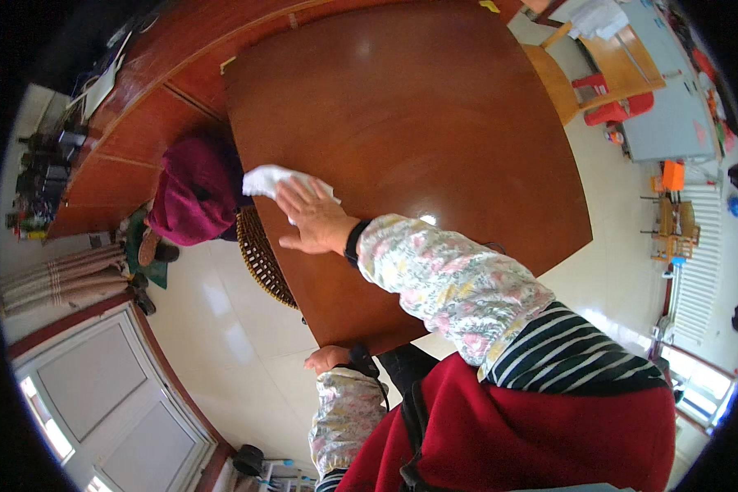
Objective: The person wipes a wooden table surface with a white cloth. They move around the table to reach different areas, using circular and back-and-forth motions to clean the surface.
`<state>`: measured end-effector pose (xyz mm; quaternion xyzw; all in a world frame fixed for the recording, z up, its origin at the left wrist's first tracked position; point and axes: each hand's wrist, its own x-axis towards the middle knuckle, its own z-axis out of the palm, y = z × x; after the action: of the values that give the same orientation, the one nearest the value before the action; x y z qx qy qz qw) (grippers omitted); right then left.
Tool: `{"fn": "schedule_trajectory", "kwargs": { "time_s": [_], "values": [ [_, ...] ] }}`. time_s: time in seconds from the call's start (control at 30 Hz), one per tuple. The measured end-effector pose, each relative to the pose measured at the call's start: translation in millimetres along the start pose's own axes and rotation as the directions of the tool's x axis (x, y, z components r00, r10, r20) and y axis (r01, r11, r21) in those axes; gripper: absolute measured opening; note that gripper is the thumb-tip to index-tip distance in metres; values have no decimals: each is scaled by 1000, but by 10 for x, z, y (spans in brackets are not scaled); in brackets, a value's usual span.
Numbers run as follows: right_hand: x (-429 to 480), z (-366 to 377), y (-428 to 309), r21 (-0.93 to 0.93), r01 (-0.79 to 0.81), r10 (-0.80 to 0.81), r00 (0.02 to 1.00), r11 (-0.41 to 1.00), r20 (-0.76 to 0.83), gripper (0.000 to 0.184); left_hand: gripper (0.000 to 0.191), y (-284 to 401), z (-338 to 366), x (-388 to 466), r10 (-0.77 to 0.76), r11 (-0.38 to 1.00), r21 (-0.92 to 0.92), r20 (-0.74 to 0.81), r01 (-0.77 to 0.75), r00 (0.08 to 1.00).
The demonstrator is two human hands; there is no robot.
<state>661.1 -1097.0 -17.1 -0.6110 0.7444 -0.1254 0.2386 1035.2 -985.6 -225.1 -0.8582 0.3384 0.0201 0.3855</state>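
My right hand [312, 215] holds a white cloth [264, 179] flat against the brown wooden tabletop [406, 117], near its left edge. Its fingers are spread over the cloth and the thumb rests apart from it. One end of the cloth reaches past the table's edge. Lower down, my left hand [327, 358] is beside the near left corner of the table, with its fingers partly hidden. Both forearms wear floral sleeve covers, and black bands circle the wrists.
Left of the table are a woven chair [261, 258] and purple fabric [200, 190]. A wooden cabinet [132, 135] runs along the far left side. At right stand a wooden chair [621, 61] and a white radiator [701, 264]. A white door [117, 393] is at lower left.
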Motion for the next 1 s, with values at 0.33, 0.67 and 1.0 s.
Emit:
{"fn": "schedule_trajectory", "kwargs": {
  "time_s": [0.33, 0.67, 1.0],
  "values": [
    [-556, -743, 1719, -5, -402, 388, 887, 916, -250, 84, 55, 196, 212, 468, 25, 996, 87, -75, -18, 997],
    [-1621, -984, 3017, -39, -860, 780, 480, 509, -402, 92, 43, -243, -812, -831, 321, 947, 29, -128, -320, 938],
    [-208, -787, 2152, -57, -747, 704, 647, 663, -294, 104, 59, -237, -813, -986, -194, 544, -774, 259, 323, 946]
  ]
}}
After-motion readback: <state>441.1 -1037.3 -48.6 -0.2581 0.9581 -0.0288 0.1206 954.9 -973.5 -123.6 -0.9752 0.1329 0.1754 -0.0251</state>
